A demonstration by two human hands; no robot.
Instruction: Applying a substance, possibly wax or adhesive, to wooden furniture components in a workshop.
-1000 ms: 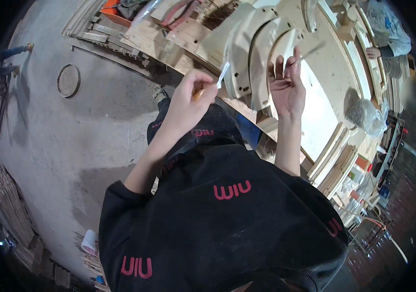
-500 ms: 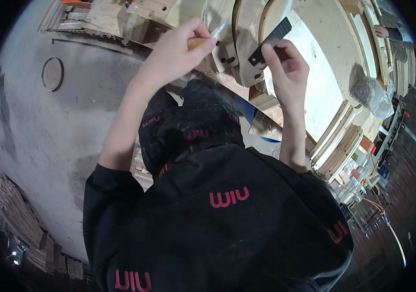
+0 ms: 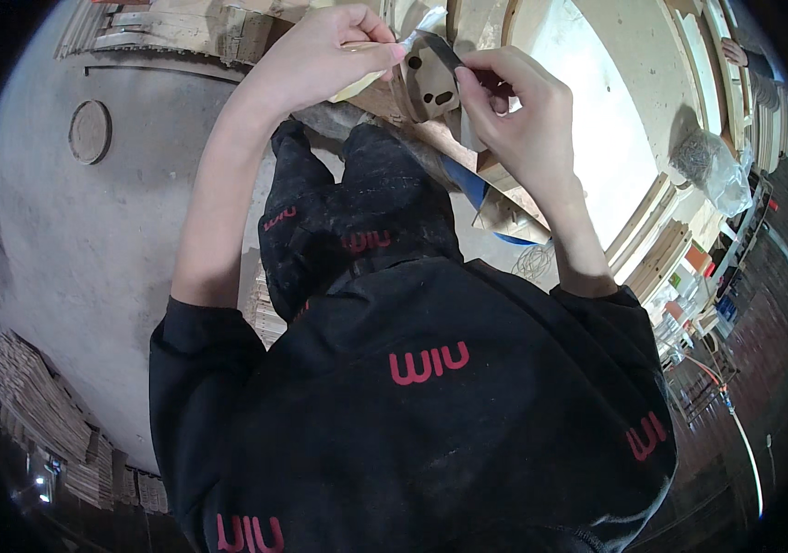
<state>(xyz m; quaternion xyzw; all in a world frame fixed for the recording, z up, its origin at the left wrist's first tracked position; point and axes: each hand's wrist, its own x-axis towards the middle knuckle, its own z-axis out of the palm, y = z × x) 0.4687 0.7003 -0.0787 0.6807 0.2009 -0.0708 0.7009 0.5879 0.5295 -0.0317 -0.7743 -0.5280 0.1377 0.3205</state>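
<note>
My left hand (image 3: 315, 55) is pinched around a yellowish piece (image 3: 357, 88) and a whitish, film-like strip (image 3: 429, 20) that sticks out past the fingertips; what exactly they are I cannot make out. Between the thumb and fingers of my right hand (image 3: 527, 106) is a dark snap-off cutter blade (image 3: 440, 51). Its far end meets or overlaps the whitish strip. Just below the blade stands a curved wooden part (image 3: 431, 85) with several dark holes.
Pale curved boards lie under and beyond my hands, with a large white panel (image 3: 587, 101) at the right. A clear plastic bag (image 3: 715, 170) of small pieces sits farther right. Another person's hand (image 3: 735, 52) shows at the far right. A round disc (image 3: 90, 132) lies on the floor at left.
My right hand has moved left and turned the blade, bringing it up to the strip at my left hand. The left hand has shifted slightly up and left.
</note>
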